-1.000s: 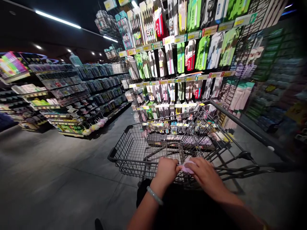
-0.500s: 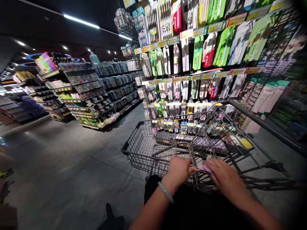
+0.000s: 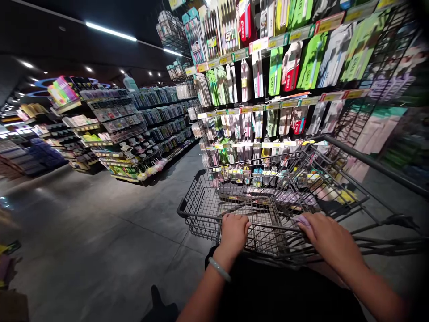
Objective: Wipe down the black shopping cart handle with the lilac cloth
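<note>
A dark wire shopping cart (image 3: 201,219) stands across in front of me, side-on. My left hand (image 3: 234,230), with a pale bangle on the wrist, is closed over the cart's near top rail. Farther right, my right hand (image 3: 326,230) has its fingers closed on a small light-purple cloth (image 3: 303,220), right by the same rail. Most of the cloth is hidden under the fingers. Bare wire mesh shows in the cart's basket.
Toothbrush packs (image 3: 276,71) hang in rows on a display rack (image 3: 241,109) just beyond the cart. The cart's handlebar (image 3: 378,165) slants off to the right. Stocked shelves (image 3: 117,125) stand at the left across the grey floor (image 3: 110,223).
My hands have moved apart: the left slid leftward along the rail, the right shifted rightward with the purple cloth. The cart sits slightly farther right in view.
</note>
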The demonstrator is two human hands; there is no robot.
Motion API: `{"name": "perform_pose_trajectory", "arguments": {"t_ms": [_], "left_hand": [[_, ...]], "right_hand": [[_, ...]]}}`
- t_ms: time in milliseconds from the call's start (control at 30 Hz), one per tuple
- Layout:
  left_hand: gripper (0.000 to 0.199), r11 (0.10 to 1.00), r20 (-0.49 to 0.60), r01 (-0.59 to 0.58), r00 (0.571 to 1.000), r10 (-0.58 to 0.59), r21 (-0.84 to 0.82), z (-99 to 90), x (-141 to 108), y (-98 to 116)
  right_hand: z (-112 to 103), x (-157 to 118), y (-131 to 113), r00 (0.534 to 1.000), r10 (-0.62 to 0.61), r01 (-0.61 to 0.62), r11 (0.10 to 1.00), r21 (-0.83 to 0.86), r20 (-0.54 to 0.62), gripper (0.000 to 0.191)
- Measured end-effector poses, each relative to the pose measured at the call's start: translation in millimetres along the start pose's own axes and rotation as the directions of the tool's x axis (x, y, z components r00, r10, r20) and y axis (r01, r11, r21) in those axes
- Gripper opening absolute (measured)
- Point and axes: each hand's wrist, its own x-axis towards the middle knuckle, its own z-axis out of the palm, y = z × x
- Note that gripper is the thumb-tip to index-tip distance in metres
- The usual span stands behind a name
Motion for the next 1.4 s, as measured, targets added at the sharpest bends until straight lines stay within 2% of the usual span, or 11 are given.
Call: {"name": "perform_pose_trajectory", "arguments": {"t_ms": [133, 200, 300, 367, 433, 533, 667, 733, 867, 1100, 1400], "left_hand": [[0.025, 1.0, -0.035, 0.02, 0.999, -0.019, 0.022, 8.1, 8, 12], [0.024, 0.999, -0.039, 0.019, 0.999, -0.018, 0.028, 9.5, 10, 17], [0.026, 1.0, -0.023, 0.007, 1.0, -0.006, 0.03, 9.5, 11, 21], [0.027, 1.0, -0.019, 0.006, 1.0, -0.006, 0.031, 9.2, 12, 24], [0.026, 0.999, -0.019, 0.016, 1.0, -0.016, 0.032, 9.3, 13, 29], [0.026, 0.999, -0.014, 0.036, 0.999, -0.035, 0.031, 10.5, 17, 37], [0.03, 1.0, 0.001, 0.026, 1.0, -0.026, 0.014, 12.6, 21, 41], [0.027, 0.999, 0.009, -0.002, 1.0, 0.003, -0.043, 11.3, 21, 36], [0.033, 0.984, -0.042, -0.046, 0.998, 0.039, -0.174, 0.2, 15, 14], [0.023, 0.999, -0.101, 0.043, 0.994, -0.044, -0.012, -11.9, -10, -35], [0.029, 0.993, -0.079, 0.064, 0.995, -0.056, 0.104, -4.2, -11, -36]], "right_hand": [[0, 12, -35, 0.998, -0.068, 0.068, 0.997, -0.036, 0.004, 0.02], [1, 8, -36, 0.99, -0.14, 0.141, 0.99, 0.014, -0.029, 0.021], [2, -4, -6, 0.983, -0.176, 0.181, 0.981, 0.076, -0.059, 0.027], [2, -10, 18, 0.991, -0.121, 0.126, 0.989, 0.079, -0.059, 0.03], [1, -8, 29, 0.997, -0.03, 0.034, 0.998, 0.056, -0.065, 0.034], [2, 5, 10, 0.995, 0.053, -0.053, 0.999, 0.007, -0.079, 0.034], [6, 18, -28, 0.998, -0.055, 0.055, 0.998, -0.01, -0.032, 0.027], [7, 17, -30, 0.996, -0.093, 0.093, 0.996, -0.002, -0.015, 0.027], [7, 8, -11, 0.994, -0.112, 0.112, 0.994, 0.017, -0.015, 0.031], [1, -1, -11, 0.994, -0.105, 0.105, 0.993, 0.045, -0.014, 0.03], [-8, -19, -21, 0.998, -0.066, 0.067, 0.997, 0.048, -0.025, 0.028]]}}
